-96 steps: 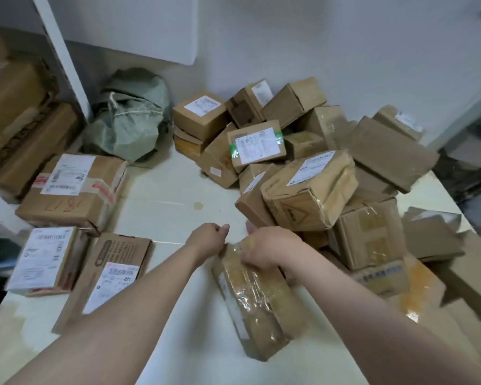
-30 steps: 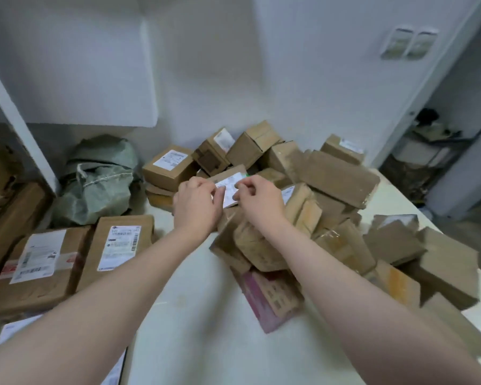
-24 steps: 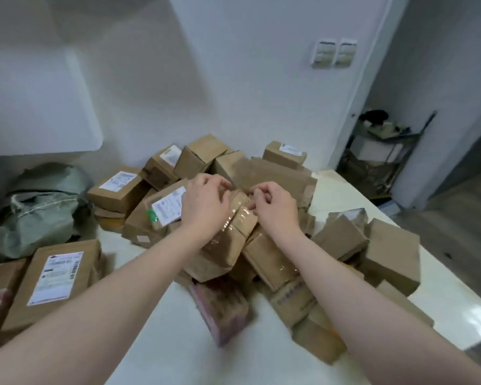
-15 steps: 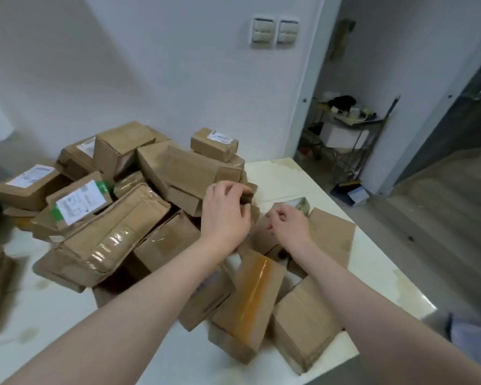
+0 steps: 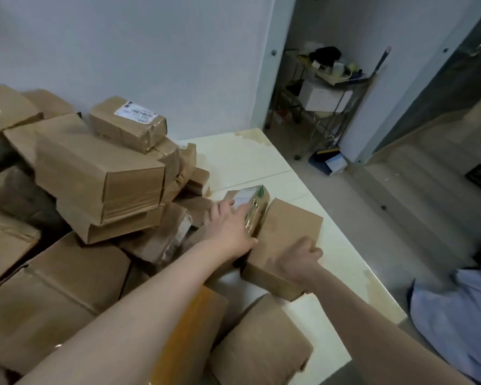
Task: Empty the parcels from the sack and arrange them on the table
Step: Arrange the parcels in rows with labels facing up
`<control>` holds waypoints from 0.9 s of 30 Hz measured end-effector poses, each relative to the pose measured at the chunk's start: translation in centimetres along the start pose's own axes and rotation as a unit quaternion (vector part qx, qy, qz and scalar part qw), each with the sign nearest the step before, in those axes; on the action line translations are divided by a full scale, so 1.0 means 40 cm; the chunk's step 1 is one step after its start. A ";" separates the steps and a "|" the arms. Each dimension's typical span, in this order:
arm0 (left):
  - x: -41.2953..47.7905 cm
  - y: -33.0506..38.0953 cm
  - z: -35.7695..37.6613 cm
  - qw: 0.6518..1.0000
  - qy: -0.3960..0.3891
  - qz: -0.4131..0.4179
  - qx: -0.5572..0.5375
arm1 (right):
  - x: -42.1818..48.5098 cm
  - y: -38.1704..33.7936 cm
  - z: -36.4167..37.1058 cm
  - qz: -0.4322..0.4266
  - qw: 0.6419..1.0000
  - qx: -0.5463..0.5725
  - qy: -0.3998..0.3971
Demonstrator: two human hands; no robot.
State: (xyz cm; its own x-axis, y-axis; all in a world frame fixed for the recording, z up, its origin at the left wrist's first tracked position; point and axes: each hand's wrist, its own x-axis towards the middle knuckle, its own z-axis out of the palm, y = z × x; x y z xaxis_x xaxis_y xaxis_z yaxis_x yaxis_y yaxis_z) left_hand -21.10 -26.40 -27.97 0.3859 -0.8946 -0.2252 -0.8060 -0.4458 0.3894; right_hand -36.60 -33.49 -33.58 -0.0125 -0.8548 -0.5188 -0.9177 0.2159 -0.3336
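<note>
Brown cardboard parcels lie heaped across the left of the white table [image 5: 261, 162]; a labelled one [image 5: 128, 123] tops a large box [image 5: 95, 173]. My left hand [image 5: 231, 226] lies over a small taped parcel [image 5: 254, 202] with a white label and green mark, fingers on top and thumb along its near end. Touching that parcel on its right is a plain brown box [image 5: 286, 229], which my right hand [image 5: 300, 257] grips at its near right edge with curled fingers. The sack is out of view.
An orange-taped parcel [image 5: 189, 329] and a rounded brown parcel [image 5: 258, 343] sit nearest me. The table's right edge drops to the floor. A wire cart [image 5: 325, 87] stands in the doorway beyond. Light blue cloth [image 5: 456, 315] shows at the lower right.
The view has swung right, away from the sack and the labelled boxes. Both hands left the middle of the pile and moved to the two parcels near the table's right edge.
</note>
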 end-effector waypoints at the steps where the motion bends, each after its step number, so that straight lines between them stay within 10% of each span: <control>1: 0.030 0.007 0.011 1.000 -0.006 0.008 0.007 | 0.027 -0.004 -0.016 -0.020 1.000 0.007 -0.004; 10: 0.165 0.039 0.049 0.994 0.008 -0.048 0.094 | 0.239 -0.066 -0.075 -0.095 0.985 0.139 -0.034; 16: 0.264 0.150 0.099 0.978 -0.078 -0.162 -0.105 | 0.361 -0.049 -0.107 -0.026 0.956 0.228 -0.182; 23: 0.345 0.244 0.091 0.869 0.049 -0.341 -0.356 | 0.471 -0.060 -0.240 -0.047 0.921 0.261 -0.286; 27: 0.397 0.288 0.029 0.702 0.133 -0.344 -0.609 | 0.525 -0.110 -0.359 -0.199 0.873 0.334 -0.293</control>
State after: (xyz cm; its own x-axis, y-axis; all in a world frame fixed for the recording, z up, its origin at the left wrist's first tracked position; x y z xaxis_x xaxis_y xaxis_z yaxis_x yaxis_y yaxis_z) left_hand -24.78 -45.70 -28.10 0.6960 -0.3565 -0.6234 0.5321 -0.3270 0.7810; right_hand -38.52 -59.18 -31.70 0.6406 -0.5780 -0.5055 -0.3641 0.3509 -0.8627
